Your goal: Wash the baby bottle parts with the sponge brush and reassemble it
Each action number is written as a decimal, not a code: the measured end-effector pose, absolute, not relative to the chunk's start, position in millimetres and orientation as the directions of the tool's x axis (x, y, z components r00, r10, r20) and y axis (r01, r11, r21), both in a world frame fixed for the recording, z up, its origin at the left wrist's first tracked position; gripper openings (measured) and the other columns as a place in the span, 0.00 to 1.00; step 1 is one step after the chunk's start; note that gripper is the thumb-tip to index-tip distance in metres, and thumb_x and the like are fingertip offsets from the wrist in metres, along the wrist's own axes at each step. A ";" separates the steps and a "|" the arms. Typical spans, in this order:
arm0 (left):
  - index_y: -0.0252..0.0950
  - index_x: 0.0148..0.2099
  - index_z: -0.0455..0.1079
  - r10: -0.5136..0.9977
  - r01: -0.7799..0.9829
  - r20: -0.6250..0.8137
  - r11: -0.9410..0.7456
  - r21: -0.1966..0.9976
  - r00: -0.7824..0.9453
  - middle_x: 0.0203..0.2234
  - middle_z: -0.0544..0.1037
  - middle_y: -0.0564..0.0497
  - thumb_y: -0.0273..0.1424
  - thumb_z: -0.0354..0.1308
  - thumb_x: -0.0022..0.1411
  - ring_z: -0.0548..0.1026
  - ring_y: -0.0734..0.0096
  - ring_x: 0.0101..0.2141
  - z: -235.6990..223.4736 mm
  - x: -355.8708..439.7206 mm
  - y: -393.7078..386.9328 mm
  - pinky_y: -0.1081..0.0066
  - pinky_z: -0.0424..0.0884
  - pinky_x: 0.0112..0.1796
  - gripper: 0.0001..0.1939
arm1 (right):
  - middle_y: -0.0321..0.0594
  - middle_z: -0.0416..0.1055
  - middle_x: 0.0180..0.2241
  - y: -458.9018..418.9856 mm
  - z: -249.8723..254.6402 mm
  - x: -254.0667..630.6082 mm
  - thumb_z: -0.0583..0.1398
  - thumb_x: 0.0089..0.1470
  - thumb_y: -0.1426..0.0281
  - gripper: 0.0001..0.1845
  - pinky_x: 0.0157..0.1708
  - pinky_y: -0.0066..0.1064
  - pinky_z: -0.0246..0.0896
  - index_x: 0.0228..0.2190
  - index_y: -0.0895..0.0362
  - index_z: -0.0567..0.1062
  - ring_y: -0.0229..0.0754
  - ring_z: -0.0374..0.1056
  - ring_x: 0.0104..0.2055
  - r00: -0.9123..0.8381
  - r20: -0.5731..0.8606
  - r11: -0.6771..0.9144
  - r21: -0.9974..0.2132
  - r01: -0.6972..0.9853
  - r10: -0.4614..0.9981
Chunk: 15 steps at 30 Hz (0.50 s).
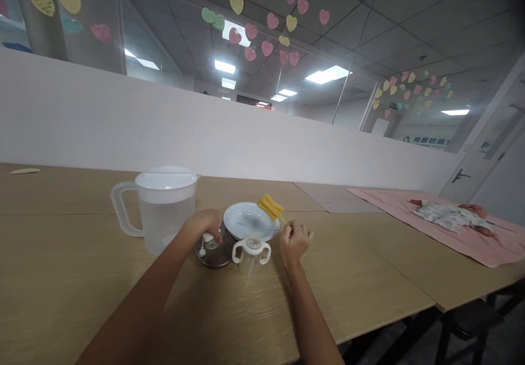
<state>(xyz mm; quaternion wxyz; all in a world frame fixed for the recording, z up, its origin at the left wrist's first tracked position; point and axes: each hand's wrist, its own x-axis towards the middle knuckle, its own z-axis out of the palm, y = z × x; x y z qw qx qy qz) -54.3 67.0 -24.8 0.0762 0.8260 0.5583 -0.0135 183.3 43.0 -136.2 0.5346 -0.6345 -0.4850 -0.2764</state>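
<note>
A sponge bottle brush (270, 207) with a yellow head and thin green handle is gripped in my right hand (295, 240). Its head is over the right rim of a white bowl (235, 214). Just in front of the bowl stands a clear baby bottle (249, 264), upright and uncapped, with two white handles. To its left, my left hand (210, 224) reaches down over a dark round tray (219, 261). Its fingers are closed at a small clear and white bottle part (211, 242), whose exact kind is partly hidden by them. A white ball-ended piece (202, 251) shows beside it.
A large lidded plastic pitcher (166, 217) of clear liquid stands left of the tray, close to my left forearm. Farther right, a baby doll (447, 215) in patterned clothes lies on a pink cloth (488, 253). A low white wall (246, 146) borders the table's back.
</note>
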 end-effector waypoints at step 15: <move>0.36 0.32 0.69 0.918 0.923 -0.104 -0.372 0.100 0.382 0.31 0.77 0.50 0.28 0.66 0.36 0.74 0.59 0.32 -32.6 -58.7 77.8 0.72 0.65 0.28 0.17 | 0.35 0.59 0.16 42.5 -135.0 181.8 0.47 0.47 0.74 0.11 0.31 0.31 0.41 0.17 0.56 0.63 0.39 0.52 0.24 0.388 0.870 0.041 -0.419 0.907 0.306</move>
